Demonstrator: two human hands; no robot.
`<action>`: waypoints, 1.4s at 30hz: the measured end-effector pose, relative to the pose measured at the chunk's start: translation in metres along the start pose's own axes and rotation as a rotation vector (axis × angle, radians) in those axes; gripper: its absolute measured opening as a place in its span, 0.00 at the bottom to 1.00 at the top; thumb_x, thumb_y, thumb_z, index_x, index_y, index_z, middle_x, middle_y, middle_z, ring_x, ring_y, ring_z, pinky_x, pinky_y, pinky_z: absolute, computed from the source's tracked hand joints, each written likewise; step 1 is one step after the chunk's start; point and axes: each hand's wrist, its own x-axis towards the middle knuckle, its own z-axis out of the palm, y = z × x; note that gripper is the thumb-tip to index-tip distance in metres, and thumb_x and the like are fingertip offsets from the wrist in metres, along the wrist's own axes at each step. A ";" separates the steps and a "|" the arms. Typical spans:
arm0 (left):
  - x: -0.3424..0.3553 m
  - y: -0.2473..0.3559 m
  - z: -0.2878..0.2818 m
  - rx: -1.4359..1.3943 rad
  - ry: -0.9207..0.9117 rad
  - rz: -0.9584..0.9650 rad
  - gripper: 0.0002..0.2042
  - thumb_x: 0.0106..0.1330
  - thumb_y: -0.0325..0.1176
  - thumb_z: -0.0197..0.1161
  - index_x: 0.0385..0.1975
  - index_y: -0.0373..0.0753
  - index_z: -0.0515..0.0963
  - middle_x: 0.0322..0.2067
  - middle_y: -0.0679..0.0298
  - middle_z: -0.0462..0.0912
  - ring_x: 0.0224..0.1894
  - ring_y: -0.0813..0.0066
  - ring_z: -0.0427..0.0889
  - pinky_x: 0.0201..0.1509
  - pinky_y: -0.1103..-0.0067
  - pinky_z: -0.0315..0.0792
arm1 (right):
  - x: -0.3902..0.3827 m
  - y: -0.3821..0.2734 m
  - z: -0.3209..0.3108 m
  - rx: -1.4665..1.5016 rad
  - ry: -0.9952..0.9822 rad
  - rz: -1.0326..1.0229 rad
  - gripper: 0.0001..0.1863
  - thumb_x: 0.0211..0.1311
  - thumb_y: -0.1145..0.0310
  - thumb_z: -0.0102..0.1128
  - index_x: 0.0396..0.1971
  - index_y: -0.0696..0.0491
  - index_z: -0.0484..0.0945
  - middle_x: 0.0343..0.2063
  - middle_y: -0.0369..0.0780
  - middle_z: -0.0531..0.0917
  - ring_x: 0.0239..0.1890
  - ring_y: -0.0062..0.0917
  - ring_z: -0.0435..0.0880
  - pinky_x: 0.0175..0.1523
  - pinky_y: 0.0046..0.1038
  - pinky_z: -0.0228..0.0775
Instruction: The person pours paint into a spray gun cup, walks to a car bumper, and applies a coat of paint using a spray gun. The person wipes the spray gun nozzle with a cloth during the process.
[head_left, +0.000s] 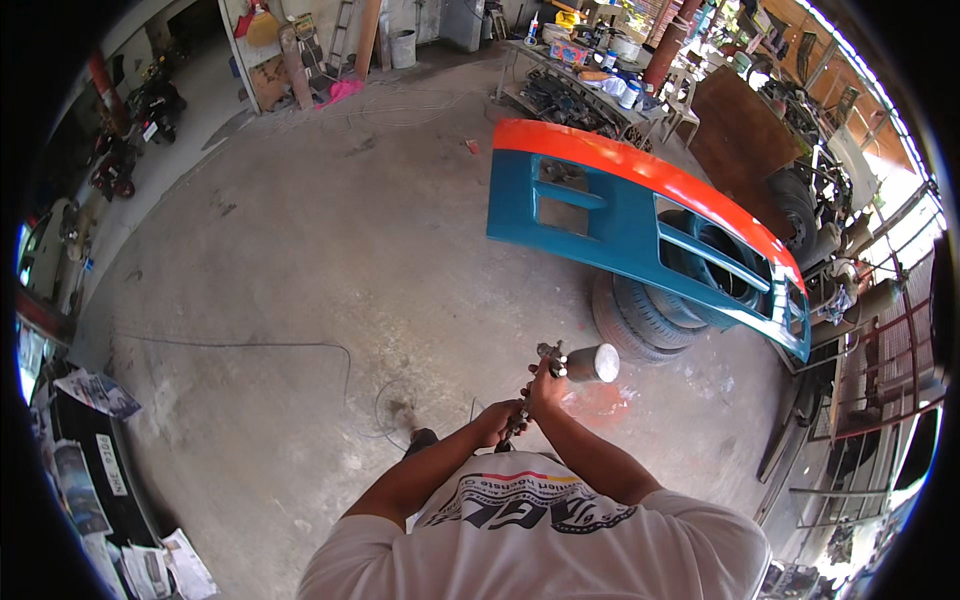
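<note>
Close in front of my body I hold a paint spray gun (551,356) with a pale-topped cup (604,363) sticking out to the right. My right hand (546,393) is wrapped round the gun's body just below its head. Lower down, my left hand (494,424) is closed on the handle's bottom end; its fingertips are partly hidden. Ahead and to the right, apart from the gun, a vehicle bumper (590,228) painted orange above and teal below rests on stacked tyres (640,318).
A thin hose (240,345) trails over the concrete floor at left. Reddish paint stains (605,403) mark the ground beside the tyres. Farther back stands a cluttered workbench (590,78). Scrap and a brown panel (738,125) lie at right; motorcycles (150,115) stand far left.
</note>
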 end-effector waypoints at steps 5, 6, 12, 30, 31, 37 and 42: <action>-0.089 0.091 -0.092 -0.178 0.150 0.026 0.16 0.80 0.44 0.44 0.44 0.39 0.75 0.32 0.61 0.82 0.30 0.70 0.81 0.36 0.75 0.77 | -0.052 0.023 0.159 -0.013 -0.190 0.011 0.18 0.72 0.55 0.56 0.53 0.49 0.68 0.34 0.40 0.82 0.13 0.19 0.68 0.16 0.27 0.63; -0.104 0.105 -0.107 -0.193 0.159 0.069 0.17 0.80 0.45 0.43 0.44 0.39 0.74 0.32 0.61 0.82 0.30 0.70 0.81 0.36 0.74 0.77 | -0.063 0.020 0.187 -0.024 -0.209 0.015 0.19 0.72 0.55 0.57 0.54 0.50 0.68 0.33 0.40 0.83 0.13 0.19 0.69 0.15 0.27 0.63; -0.132 0.195 -0.184 -0.210 0.176 0.158 0.15 0.79 0.44 0.47 0.45 0.39 0.73 0.34 0.63 0.82 0.33 0.70 0.82 0.37 0.75 0.77 | -0.065 0.012 0.322 -0.027 -0.301 0.053 0.19 0.71 0.57 0.57 0.56 0.51 0.70 0.30 0.38 0.84 0.13 0.20 0.71 0.14 0.26 0.61; -0.045 0.569 -0.431 1.398 0.580 0.069 0.15 0.69 0.45 0.62 0.41 0.39 0.84 0.36 0.55 0.88 0.42 0.64 0.87 0.47 0.70 0.79 | 0.181 -0.102 0.659 0.160 -0.107 -0.099 0.16 0.71 0.58 0.59 0.50 0.52 0.76 0.35 0.41 0.85 0.25 0.24 0.80 0.29 0.33 0.72; -0.041 0.589 -0.441 1.508 0.599 0.079 0.15 0.67 0.45 0.63 0.40 0.39 0.84 0.35 0.54 0.88 0.41 0.62 0.87 0.47 0.69 0.79 | 0.207 -0.102 0.667 0.186 -0.049 -0.277 0.19 0.70 0.58 0.59 0.54 0.52 0.75 0.39 0.43 0.85 0.32 0.30 0.85 0.39 0.35 0.76; -0.012 0.698 -0.507 1.649 0.883 0.161 0.17 0.62 0.46 0.67 0.43 0.42 0.85 0.44 0.56 0.87 0.47 0.56 0.85 0.53 0.65 0.77 | 0.243 -0.141 0.693 -0.088 0.302 -0.182 0.31 0.67 0.61 0.58 0.69 0.46 0.64 0.57 0.53 0.79 0.59 0.54 0.76 0.59 0.46 0.69; 0.069 0.797 -0.516 1.861 0.618 -0.068 0.19 0.60 0.48 0.69 0.46 0.42 0.85 0.48 0.56 0.86 0.50 0.53 0.84 0.55 0.65 0.77 | 0.310 -0.130 0.725 -0.050 0.463 -0.073 0.31 0.66 0.61 0.58 0.70 0.45 0.64 0.56 0.52 0.80 0.59 0.52 0.77 0.60 0.44 0.69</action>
